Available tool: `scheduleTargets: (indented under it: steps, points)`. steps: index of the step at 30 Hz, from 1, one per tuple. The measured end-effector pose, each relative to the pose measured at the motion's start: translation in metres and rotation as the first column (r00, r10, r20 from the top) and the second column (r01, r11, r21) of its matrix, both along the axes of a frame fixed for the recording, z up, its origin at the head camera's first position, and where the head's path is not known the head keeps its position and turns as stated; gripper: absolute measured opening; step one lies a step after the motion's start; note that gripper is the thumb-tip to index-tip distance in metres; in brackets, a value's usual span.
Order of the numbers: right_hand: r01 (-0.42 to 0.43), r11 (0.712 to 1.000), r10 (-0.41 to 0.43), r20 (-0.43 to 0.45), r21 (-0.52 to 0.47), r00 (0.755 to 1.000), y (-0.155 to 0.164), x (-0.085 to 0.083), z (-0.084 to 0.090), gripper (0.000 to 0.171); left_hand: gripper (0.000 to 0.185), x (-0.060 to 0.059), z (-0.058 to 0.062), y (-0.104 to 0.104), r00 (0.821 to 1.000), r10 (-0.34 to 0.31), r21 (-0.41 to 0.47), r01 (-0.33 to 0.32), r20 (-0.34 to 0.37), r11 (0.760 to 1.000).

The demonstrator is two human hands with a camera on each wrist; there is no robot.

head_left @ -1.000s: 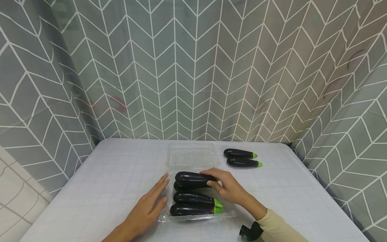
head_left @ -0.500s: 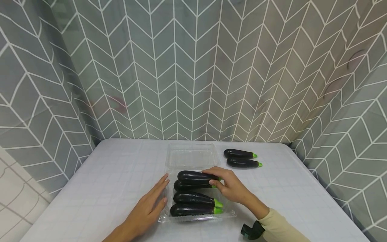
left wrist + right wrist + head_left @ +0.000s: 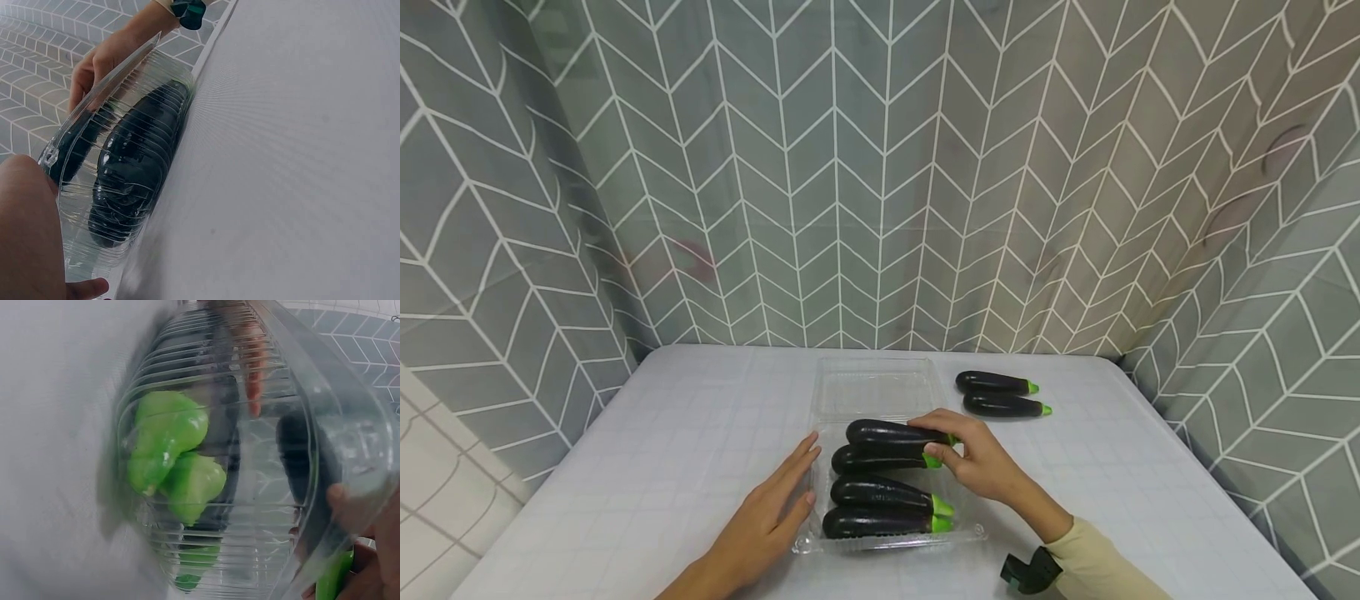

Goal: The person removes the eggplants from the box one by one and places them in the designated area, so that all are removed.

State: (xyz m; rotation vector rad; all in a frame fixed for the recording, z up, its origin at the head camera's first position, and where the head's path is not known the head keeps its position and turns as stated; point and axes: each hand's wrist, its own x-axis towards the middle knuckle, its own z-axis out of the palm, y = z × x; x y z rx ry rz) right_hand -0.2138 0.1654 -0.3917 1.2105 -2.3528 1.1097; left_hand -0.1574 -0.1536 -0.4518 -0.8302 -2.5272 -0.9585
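Observation:
A clear plastic clamshell container [image 3: 887,542] lies open on the table. Three dark eggplants with bright green stems rest in it: a rear one [image 3: 876,459], a middle one [image 3: 880,492] and a front one [image 3: 872,522]. My right hand [image 3: 970,454] pinches another eggplant [image 3: 887,432] near its stem end; it lies along the rear of the container and overlaps the rear one. In the right wrist view, green stems [image 3: 165,431] show through the ribbed wall. My left hand [image 3: 767,517] has fingers extended along the container's left wall.
Beyond the container to the right, two more eggplants [image 3: 996,382] lie side by side on the white-covered table [image 3: 700,400]. The container's clear lid [image 3: 876,392] is folded back flat behind it. A patterned curtain [image 3: 880,208] stands behind the table and along both sides.
My right hand and the pinched eggplant have shifted right and slightly back. The green stem of the eggplant below it has come into sight. My left hand stays in place.

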Motion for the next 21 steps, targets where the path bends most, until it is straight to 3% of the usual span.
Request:
scheduleTargets:
  steps: [21]
  points:
    - [0.064,0.998,-0.064,-0.013,-0.025,0.998,0.018,-0.006,0.004,0.035,0.058,-0.001,-0.002,-0.001,1.0,-0.03,0.019,0.03,-0.003,0.999]
